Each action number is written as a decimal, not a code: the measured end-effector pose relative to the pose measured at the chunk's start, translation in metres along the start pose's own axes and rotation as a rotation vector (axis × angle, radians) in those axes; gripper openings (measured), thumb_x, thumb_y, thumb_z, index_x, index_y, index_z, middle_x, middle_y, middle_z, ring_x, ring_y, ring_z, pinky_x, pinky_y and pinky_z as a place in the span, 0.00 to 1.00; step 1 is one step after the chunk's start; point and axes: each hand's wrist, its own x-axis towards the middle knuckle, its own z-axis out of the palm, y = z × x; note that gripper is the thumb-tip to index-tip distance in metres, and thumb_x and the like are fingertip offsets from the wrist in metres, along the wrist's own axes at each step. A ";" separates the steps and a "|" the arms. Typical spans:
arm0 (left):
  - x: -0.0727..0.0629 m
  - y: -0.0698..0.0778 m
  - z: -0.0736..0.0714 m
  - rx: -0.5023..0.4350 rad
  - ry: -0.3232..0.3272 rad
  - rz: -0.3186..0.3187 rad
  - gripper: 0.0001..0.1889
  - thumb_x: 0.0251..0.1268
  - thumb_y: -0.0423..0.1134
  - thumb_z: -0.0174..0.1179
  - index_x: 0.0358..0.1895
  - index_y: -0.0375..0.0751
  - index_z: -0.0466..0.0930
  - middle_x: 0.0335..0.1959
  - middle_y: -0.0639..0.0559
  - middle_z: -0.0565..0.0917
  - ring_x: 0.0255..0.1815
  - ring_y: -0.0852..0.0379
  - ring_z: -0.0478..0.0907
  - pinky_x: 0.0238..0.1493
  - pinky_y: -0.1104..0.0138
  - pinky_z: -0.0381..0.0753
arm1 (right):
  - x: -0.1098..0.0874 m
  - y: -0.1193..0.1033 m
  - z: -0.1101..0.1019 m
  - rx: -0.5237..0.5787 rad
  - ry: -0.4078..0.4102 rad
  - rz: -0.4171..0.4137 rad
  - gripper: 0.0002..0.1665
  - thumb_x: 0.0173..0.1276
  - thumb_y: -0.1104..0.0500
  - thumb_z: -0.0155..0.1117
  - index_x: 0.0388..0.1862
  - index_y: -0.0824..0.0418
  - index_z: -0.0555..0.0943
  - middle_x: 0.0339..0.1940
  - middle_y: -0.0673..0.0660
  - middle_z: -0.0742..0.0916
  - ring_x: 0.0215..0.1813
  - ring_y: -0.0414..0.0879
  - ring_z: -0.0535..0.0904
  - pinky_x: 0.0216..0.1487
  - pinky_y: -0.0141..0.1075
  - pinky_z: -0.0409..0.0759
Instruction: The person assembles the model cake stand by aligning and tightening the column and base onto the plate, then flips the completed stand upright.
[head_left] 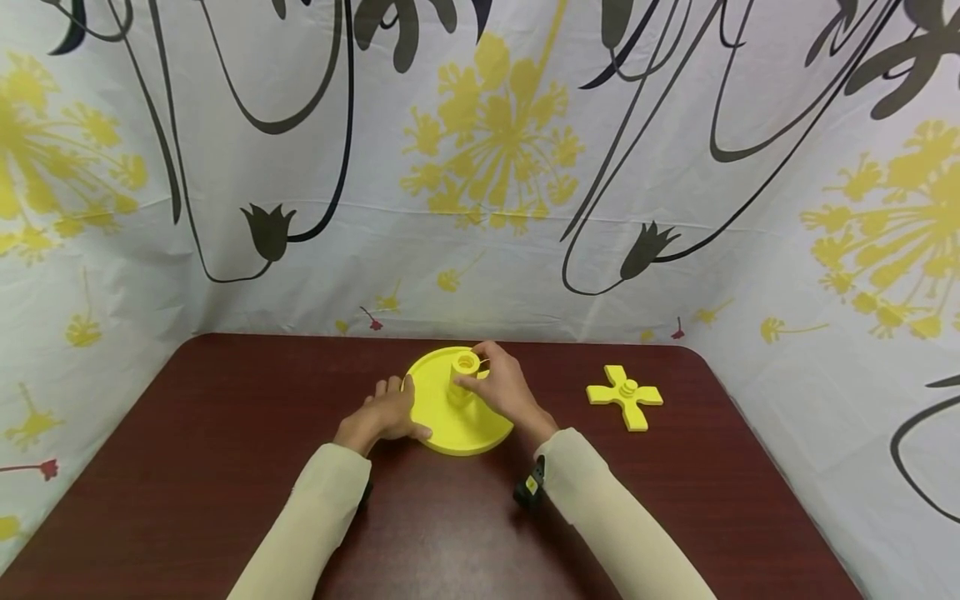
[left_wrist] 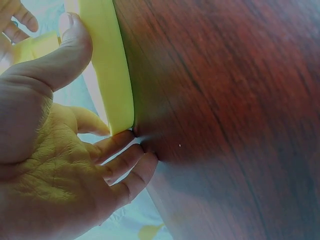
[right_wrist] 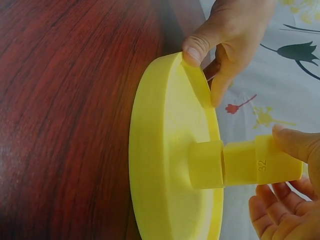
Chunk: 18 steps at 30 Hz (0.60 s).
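Note:
A yellow round disc [head_left: 442,433] with a raised rim and a cut-away edge lies on the table. From its middle rises a short post [right_wrist: 205,165]. My left hand [head_left: 386,410] holds the disc's left edge, thumb on the rim and the other fingers along the side, some touching the table. With thumb and fingers, my right hand [head_left: 506,387] pinches a yellow stepped cylinder [right_wrist: 265,161] marked 32. The cylinder is in line with the post at its top, a thin dark line between them. In the head view its upper end shows a round hole.
A yellow four-armed cross [head_left: 628,396] with a round knob at its centre lies to the right on the dark red wooden table [head_left: 450,533]. Behind the table and at both sides hangs a white flower-patterned cloth [head_left: 487,275].

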 end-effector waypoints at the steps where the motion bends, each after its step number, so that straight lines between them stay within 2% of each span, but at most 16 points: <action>1: 0.000 0.000 0.000 0.000 0.001 0.000 0.54 0.63 0.53 0.67 0.78 0.27 0.41 0.77 0.28 0.46 0.77 0.31 0.46 0.73 0.42 0.54 | 0.000 0.000 0.000 0.001 0.000 0.006 0.29 0.63 0.53 0.74 0.58 0.61 0.76 0.55 0.59 0.83 0.57 0.55 0.79 0.55 0.45 0.80; 6: 0.000 0.001 0.000 0.003 0.000 -0.001 0.55 0.63 0.53 0.67 0.78 0.27 0.41 0.77 0.27 0.46 0.77 0.31 0.46 0.73 0.42 0.54 | -0.001 0.003 -0.003 0.011 -0.023 -0.001 0.38 0.62 0.50 0.74 0.67 0.61 0.71 0.63 0.60 0.80 0.64 0.55 0.76 0.62 0.49 0.76; 9: -0.001 0.002 -0.001 0.004 0.000 -0.006 0.55 0.63 0.53 0.67 0.78 0.27 0.41 0.77 0.27 0.46 0.77 0.31 0.45 0.73 0.42 0.53 | 0.000 0.005 -0.005 0.040 -0.056 -0.028 0.41 0.63 0.51 0.74 0.71 0.60 0.69 0.68 0.60 0.77 0.68 0.56 0.73 0.65 0.50 0.74; 14: -0.002 0.003 -0.002 -0.005 0.000 -0.011 0.54 0.63 0.53 0.67 0.78 0.27 0.41 0.77 0.27 0.46 0.77 0.31 0.44 0.73 0.42 0.53 | 0.001 0.007 -0.006 0.110 -0.102 -0.085 0.38 0.65 0.63 0.71 0.72 0.63 0.68 0.69 0.63 0.76 0.67 0.60 0.74 0.63 0.52 0.75; 18: -0.002 0.002 -0.002 -0.006 -0.006 -0.010 0.54 0.64 0.53 0.67 0.78 0.27 0.41 0.78 0.27 0.46 0.77 0.31 0.44 0.73 0.42 0.52 | 0.001 0.009 -0.005 0.186 -0.121 -0.081 0.37 0.66 0.69 0.67 0.73 0.65 0.67 0.69 0.64 0.76 0.67 0.60 0.74 0.63 0.51 0.76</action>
